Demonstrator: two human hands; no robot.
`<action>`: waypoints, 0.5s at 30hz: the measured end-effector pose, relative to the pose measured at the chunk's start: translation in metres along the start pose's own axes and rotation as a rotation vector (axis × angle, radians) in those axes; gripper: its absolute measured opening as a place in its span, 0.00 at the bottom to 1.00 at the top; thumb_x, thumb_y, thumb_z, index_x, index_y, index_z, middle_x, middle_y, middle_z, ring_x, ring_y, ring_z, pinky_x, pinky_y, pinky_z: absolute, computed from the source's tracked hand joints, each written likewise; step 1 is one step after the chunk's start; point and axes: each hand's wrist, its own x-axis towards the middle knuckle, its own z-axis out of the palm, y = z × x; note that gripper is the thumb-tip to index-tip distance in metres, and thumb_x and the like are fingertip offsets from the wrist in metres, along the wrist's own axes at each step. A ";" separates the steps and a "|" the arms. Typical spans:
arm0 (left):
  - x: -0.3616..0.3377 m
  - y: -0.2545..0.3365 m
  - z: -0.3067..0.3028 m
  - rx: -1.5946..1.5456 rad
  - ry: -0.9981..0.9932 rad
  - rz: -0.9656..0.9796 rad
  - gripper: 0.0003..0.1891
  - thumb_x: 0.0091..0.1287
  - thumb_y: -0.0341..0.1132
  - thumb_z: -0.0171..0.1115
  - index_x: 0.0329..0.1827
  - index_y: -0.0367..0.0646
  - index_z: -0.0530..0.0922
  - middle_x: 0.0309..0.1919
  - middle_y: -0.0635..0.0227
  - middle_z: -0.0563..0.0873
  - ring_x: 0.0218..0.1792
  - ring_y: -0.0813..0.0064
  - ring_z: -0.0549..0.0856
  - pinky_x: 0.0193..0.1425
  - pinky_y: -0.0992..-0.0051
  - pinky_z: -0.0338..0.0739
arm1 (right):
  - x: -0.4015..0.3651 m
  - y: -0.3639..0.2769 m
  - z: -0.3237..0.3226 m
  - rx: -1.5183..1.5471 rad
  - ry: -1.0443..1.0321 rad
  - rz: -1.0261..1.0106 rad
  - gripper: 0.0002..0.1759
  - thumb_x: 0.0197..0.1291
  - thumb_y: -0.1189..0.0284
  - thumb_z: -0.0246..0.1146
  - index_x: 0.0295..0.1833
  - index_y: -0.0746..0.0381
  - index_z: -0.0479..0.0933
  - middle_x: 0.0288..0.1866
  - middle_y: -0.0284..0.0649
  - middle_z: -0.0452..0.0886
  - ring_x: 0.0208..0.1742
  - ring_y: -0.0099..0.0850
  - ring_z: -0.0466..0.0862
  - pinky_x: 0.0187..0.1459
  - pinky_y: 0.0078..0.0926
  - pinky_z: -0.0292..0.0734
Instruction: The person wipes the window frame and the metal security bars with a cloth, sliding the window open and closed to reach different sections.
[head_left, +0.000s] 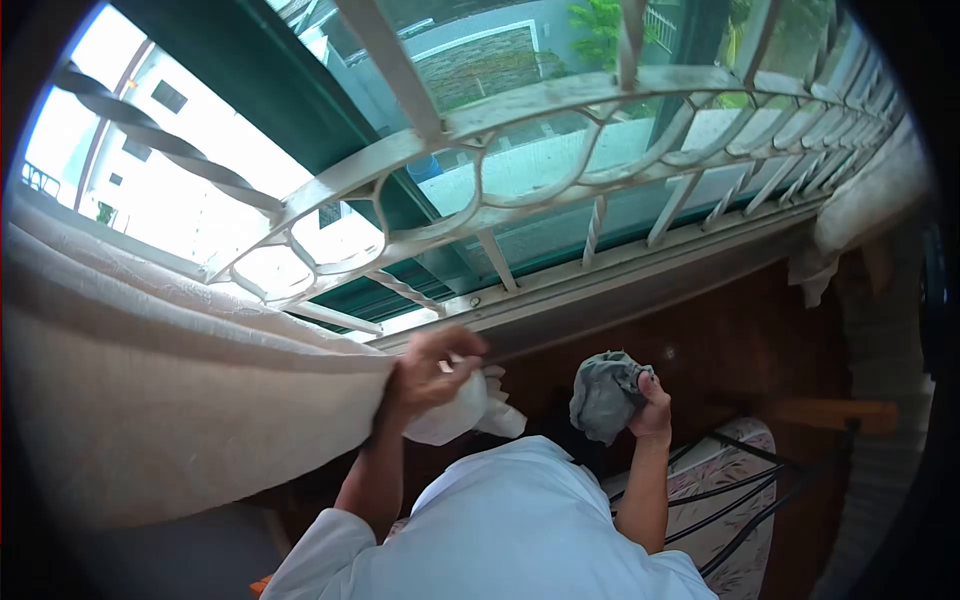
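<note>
One cream curtain (180,400) at left, one grey cloth (605,395) at right. Raised, the left hand (430,372) grasps the curtain edge; the right hand (655,408) clenches the cloth.

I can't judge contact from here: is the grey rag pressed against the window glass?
No, the grey rag is bunched in the right hand below the window sill, clear of the glass.

Surroundings at the window, head view.
A white metal grille (520,150) spanned 10 to 2 o'clock in front of a green window frame (250,70); a grey sill track (640,270) ran beneath it toward 3 o'clock. A blue barrel (425,167) sat outside near 12, with foliage (600,25) at 1. A dark wooden floor (740,340) lay at 3 to 4; a floral cushion (730,470) rested on a black metal frame (762,517) at 5.
</note>
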 end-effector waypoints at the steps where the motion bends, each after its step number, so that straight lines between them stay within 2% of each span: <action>1: -0.008 -0.010 -0.013 -0.017 0.043 -0.036 0.10 0.63 0.25 0.64 0.48 0.37 0.82 0.37 0.63 0.88 0.34 0.75 0.86 0.40 0.74 0.82 | 0.004 -0.003 -0.003 -0.021 -0.009 0.002 0.39 0.62 0.51 0.70 0.65 0.74 0.74 0.57 0.48 0.84 0.58 0.39 0.83 0.65 0.36 0.75; 3: -0.025 -0.013 -0.026 -0.378 0.413 -0.182 0.08 0.64 0.20 0.58 0.43 0.37 0.81 0.38 0.65 0.88 0.33 0.80 0.85 0.37 0.80 0.80 | 0.011 -0.005 -0.011 -0.079 0.043 -0.011 0.39 0.62 0.52 0.70 0.65 0.74 0.74 0.57 0.47 0.83 0.58 0.38 0.83 0.64 0.36 0.75; 6: -0.047 -0.017 -0.053 -0.473 0.694 -0.155 0.09 0.65 0.18 0.55 0.43 0.37 0.80 0.39 0.64 0.88 0.32 0.83 0.85 0.34 0.85 0.76 | 0.029 -0.013 0.013 -0.169 -0.044 0.018 0.38 0.61 0.53 0.71 0.64 0.74 0.74 0.57 0.47 0.84 0.58 0.37 0.83 0.63 0.34 0.76; 7: -0.052 -0.020 -0.060 -0.494 0.753 -0.091 0.08 0.64 0.18 0.55 0.42 0.36 0.80 0.39 0.62 0.88 0.31 0.81 0.86 0.33 0.84 0.77 | 0.035 -0.014 0.020 -0.182 -0.057 0.026 0.38 0.61 0.53 0.71 0.64 0.74 0.74 0.57 0.47 0.84 0.58 0.37 0.83 0.63 0.34 0.76; 11: -0.084 -0.039 -0.104 -0.490 0.995 -0.030 0.08 0.65 0.19 0.55 0.43 0.35 0.80 0.38 0.61 0.89 0.29 0.81 0.86 0.30 0.83 0.77 | 0.040 -0.004 0.049 -0.285 -0.126 0.039 0.38 0.60 0.55 0.73 0.64 0.75 0.75 0.56 0.46 0.84 0.57 0.35 0.84 0.63 0.31 0.75; 15: -0.105 -0.061 -0.133 -0.521 1.044 -0.013 0.07 0.64 0.20 0.56 0.40 0.37 0.80 0.38 0.60 0.89 0.28 0.81 0.85 0.28 0.83 0.78 | 0.034 0.012 0.058 -0.288 -0.099 0.011 0.36 0.59 0.57 0.74 0.63 0.74 0.75 0.56 0.45 0.84 0.56 0.33 0.84 0.62 0.30 0.75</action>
